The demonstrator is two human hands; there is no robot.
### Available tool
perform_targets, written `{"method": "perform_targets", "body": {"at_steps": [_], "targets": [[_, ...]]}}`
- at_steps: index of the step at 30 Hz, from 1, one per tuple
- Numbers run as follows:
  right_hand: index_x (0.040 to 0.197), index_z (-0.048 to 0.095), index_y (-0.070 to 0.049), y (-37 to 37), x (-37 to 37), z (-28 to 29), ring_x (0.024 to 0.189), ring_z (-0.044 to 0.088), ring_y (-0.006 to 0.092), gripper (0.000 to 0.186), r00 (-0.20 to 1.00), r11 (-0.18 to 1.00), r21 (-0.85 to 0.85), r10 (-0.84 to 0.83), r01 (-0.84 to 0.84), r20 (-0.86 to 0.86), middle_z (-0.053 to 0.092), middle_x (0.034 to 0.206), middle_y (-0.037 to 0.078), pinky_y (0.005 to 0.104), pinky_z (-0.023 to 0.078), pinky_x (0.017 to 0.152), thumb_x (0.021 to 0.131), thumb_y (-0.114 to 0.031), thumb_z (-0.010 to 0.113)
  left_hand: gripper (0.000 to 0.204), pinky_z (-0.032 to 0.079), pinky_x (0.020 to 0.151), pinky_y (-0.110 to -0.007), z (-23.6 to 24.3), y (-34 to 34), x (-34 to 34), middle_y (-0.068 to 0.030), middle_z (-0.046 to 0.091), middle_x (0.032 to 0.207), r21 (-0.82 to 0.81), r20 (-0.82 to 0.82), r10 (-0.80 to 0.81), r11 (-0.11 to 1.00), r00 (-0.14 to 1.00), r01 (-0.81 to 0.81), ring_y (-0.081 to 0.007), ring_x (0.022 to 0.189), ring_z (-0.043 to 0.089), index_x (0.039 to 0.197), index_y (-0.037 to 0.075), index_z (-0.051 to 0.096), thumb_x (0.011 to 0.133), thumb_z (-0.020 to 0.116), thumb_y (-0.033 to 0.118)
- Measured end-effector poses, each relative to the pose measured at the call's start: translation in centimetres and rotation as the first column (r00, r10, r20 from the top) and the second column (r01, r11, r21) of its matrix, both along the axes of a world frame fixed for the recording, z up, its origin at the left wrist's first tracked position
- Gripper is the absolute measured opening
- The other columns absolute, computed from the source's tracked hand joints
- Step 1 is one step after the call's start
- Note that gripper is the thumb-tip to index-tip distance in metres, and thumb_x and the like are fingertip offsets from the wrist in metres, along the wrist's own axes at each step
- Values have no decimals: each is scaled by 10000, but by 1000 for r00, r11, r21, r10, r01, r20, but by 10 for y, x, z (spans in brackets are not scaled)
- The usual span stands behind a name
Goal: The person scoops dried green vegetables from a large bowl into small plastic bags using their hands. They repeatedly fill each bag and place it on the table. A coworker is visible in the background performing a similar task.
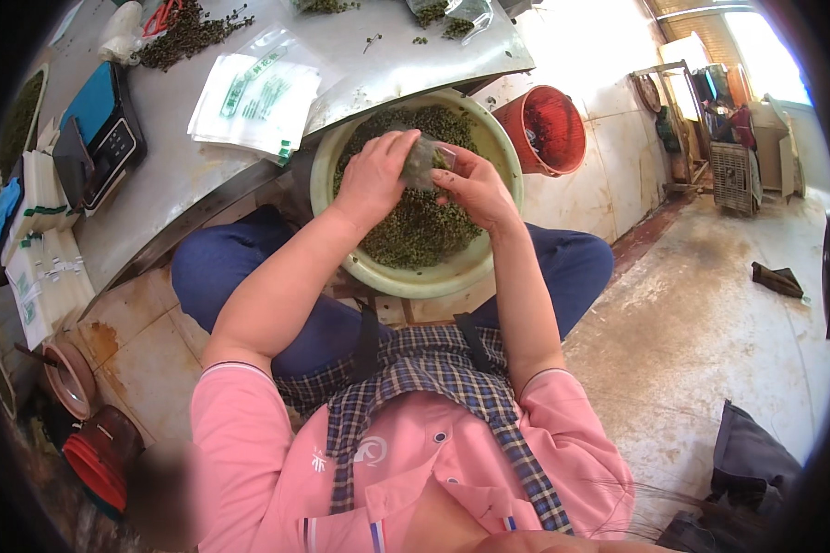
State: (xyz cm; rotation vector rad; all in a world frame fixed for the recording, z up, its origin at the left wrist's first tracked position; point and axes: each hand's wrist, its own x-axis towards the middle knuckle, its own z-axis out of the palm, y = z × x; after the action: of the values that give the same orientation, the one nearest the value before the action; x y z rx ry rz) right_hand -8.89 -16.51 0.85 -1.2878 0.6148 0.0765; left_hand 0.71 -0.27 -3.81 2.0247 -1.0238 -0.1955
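Observation:
Between my hands is a small clear plastic bag [421,166] with something greenish inside. My left hand [374,177] is closed on the bag's left side, its fingers laid over the top. On the other side my right hand [480,189] pinches the bag's edge between thumb and fingers. Right below them stands a large pale-green basin [509,166], resting between my bent knees. Loose green berries on small stems, like green peppercorns [415,235], fill much of it. The bag hides part of the heap, and its exact contents are hard to make out.
A metal table [378,78] at the left and front carries a stack of printed plastic bags [254,97], a digital scale [101,138], red-handled scissors [163,17] and berry sprigs [189,37]. A red bucket [541,129] stands right of the basin. Bundled bags [51,276] lie far left.

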Motion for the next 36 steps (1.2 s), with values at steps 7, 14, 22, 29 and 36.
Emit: {"method": "perform_targets", "body": {"at_steps": [7, 14, 22, 29, 36], "targets": [[1006, 675, 2, -16, -20, 49, 683, 621, 73, 194, 994, 744, -663, 105, -85, -11, 694, 889, 28, 248, 525, 645, 816, -36, 693, 500, 464, 995, -420, -17, -4, 12, -158, 560, 1264, -170, -133, -3, 985, 991, -20, -374, 1188, 534, 1252, 59, 534, 775, 618, -65], [1197, 658, -47, 4, -9, 81, 786, 663, 163, 473, 934, 475, -818, 295, -325, -199, 708, 955, 92, 310, 531, 721, 740, -83, 774, 525, 444, 1029, -393, -8, -5, 10, -166, 561, 1276, -229, -292, -102, 973, 951, 34, -364, 1194, 539, 1266, 49, 524, 765, 655, -38], [1205, 647, -37, 1, -5, 47, 851, 671, 187, 509, 873, 463, -820, 479, -336, -87, 706, 1065, 129, 336, 533, 761, 715, -58, 781, 562, 505, 892, -388, 0, -9, 3, -150, 652, 1114, -161, -324, -94, 986, 941, 43, -311, 1056, 645, 1233, 90, 555, 722, 787, 110], [1103, 668, -73, 13, 1, 75, 821, 678, 297, 365, 857, 287, -878, 465, -383, -222, 682, 1027, 140, 393, 538, 747, 751, -115, 753, 479, 504, 854, -366, 19, -4, 5, -117, 677, 1006, -187, -496, -67, 982, 866, -31, -271, 929, 654, 1188, 89, 584, 759, 779, 175], [1037, 716, -54, -21, 48, 73, 793, 677, 283, 198, 922, 557, -796, 388, -238, -4, 703, 896, 156, 384, 525, 744, 852, -98, 661, 639, 512, 911, -408, 61, 14, 17, -137, 643, 1148, -261, -29, 101, 960, 994, -105, -328, 1096, 599, 1355, 86, 502, 778, 769, 147]]}}
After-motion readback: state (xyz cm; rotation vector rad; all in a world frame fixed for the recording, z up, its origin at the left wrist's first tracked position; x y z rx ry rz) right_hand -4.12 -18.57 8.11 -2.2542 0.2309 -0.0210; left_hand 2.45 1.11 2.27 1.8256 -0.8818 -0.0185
